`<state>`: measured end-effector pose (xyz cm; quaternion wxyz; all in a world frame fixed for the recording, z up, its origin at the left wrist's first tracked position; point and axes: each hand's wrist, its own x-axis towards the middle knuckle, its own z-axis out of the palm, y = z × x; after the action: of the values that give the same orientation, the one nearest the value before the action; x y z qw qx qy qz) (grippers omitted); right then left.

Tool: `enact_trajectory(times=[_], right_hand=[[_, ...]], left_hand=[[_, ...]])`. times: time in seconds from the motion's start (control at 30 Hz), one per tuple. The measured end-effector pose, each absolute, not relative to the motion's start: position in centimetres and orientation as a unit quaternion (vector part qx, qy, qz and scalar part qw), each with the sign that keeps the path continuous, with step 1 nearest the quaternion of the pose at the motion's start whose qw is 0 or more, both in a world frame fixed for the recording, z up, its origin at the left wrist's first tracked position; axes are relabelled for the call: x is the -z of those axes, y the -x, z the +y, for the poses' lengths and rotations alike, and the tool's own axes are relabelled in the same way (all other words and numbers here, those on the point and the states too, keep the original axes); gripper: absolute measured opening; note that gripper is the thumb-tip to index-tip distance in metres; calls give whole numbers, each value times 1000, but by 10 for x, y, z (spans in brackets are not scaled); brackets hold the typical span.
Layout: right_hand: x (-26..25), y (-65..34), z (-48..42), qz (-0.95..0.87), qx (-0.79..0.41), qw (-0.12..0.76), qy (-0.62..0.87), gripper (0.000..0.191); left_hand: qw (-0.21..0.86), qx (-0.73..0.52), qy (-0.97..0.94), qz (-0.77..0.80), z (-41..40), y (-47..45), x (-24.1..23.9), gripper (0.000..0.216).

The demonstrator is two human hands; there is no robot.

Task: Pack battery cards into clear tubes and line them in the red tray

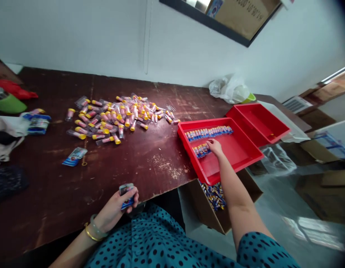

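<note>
My left hand (118, 204) is closed around a small stack of blue printed wrappers (127, 195) at the table's front edge. My right hand (215, 147) reaches into a red tray (233, 149), its fingers pinched at the right end of a short row of small blue-and-yellow tubes (201, 150). Whatever lies between those fingertips is hidden. A longer row of similar tubes (208, 132) runs along the tray's far side. Left of the tray, a loose heap of pink tubes with yellow caps (124, 113) covers part of the dark table (150, 163).
More wrappers (74, 156) lie beside a small yellow ring (84, 163). A second red tray (265, 121) adjoins the first. Below the table edge, a cardboard box (197, 208) holds many small tubes. A plastic bag (229, 88) rests by the wall.
</note>
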<state>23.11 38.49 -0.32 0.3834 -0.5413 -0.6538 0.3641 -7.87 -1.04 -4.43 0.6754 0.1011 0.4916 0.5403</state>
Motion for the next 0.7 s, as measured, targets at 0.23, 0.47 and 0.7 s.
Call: enact_trajectory(times=[0.23, 0.47, 0.7], right_hand=[[11, -56, 332, -818, -380, 288, 322, 13], [68, 150, 201, -933, -265, 146, 193, 26], [91, 125, 171, -952, -178, 125, 213, 34]], left_hand=[[665, -567, -89, 478, -12, 82, 49, 34], [659, -578, -160, 453, -30, 87, 45, 31], [560, -660, -40, 499, -64, 128, 58, 41]])
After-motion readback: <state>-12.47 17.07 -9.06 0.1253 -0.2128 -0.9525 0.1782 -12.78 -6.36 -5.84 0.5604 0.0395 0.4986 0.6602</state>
